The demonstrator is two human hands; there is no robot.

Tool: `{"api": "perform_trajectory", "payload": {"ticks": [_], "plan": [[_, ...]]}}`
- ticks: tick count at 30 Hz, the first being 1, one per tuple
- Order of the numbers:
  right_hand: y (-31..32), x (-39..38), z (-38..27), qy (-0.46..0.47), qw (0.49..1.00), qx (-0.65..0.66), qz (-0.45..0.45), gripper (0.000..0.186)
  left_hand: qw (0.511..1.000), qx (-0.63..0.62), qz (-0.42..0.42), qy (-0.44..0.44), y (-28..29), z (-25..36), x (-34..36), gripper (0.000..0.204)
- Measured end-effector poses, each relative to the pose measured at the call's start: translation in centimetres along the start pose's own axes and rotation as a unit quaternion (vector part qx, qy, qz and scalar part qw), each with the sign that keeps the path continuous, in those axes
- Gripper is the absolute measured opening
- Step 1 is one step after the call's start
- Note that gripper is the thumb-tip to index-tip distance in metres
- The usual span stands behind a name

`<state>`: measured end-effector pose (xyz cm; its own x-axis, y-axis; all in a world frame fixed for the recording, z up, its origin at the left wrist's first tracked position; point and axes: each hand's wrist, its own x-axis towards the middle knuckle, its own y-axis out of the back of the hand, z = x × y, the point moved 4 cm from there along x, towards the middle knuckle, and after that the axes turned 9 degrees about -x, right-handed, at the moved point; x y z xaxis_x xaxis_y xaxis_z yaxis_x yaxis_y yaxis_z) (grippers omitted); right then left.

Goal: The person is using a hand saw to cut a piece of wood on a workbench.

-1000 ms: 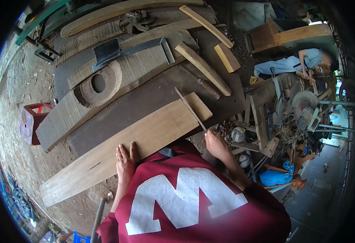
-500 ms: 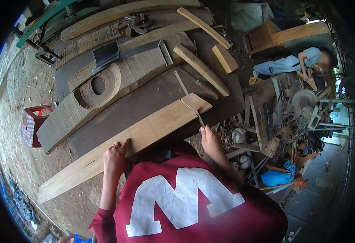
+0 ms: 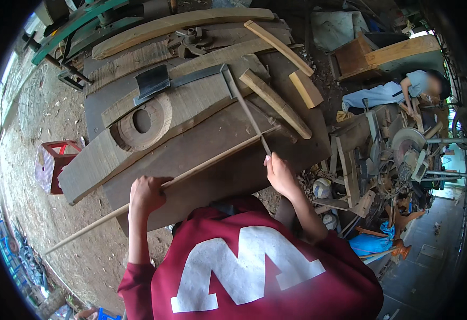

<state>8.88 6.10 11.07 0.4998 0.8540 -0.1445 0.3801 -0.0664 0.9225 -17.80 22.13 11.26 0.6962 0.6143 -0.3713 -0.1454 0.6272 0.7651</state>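
Observation:
A long wooden board [image 3: 212,161], tipped up so that mostly its narrow edge shows, runs from lower left to centre across a dark tabletop [image 3: 292,154]. My left hand [image 3: 147,193] grips it near the middle, one finger stretched along the edge. In my right hand [image 3: 279,173] is the lower end of a long thin flat bar [image 3: 248,113], held between closed fingers. The bar crosses the board's right end, where a short thin piece sticks out; its exact kind is unclear.
Beyond the board lies a thick curved timber [image 3: 95,154] with a round wooden ring [image 3: 140,121] and a black metal piece [image 3: 152,81] on it. Offcuts [image 3: 276,104] lie at right. A red stool [image 3: 57,162] stands left; a person [image 3: 390,90] works far right.
The board has turned from lying with its broad face up to showing its narrow edge. The bar remains in my right hand, across the board's right end.

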Motion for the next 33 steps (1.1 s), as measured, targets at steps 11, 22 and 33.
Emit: {"api": "perform_trajectory", "payload": {"ticks": [11,22,33], "plan": [[-4.8,3.5,-0.9,-0.004,0.984,-0.077,0.163,0.021,1.0,-0.017,0.004,0.012,1.1,-2.8,3.8,0.008],[-2.0,2.5,-1.2,-0.007,0.993,0.08,0.085,0.022,0.999,-0.017,0.037,0.014,1.3,-0.7,2.4,0.01],[-1.7,-4.8,2.5,-0.02,0.973,0.156,0.166,0.028,0.985,0.04,0.16,-0.049,-3.4,1.7,-3.4,0.019]]}}
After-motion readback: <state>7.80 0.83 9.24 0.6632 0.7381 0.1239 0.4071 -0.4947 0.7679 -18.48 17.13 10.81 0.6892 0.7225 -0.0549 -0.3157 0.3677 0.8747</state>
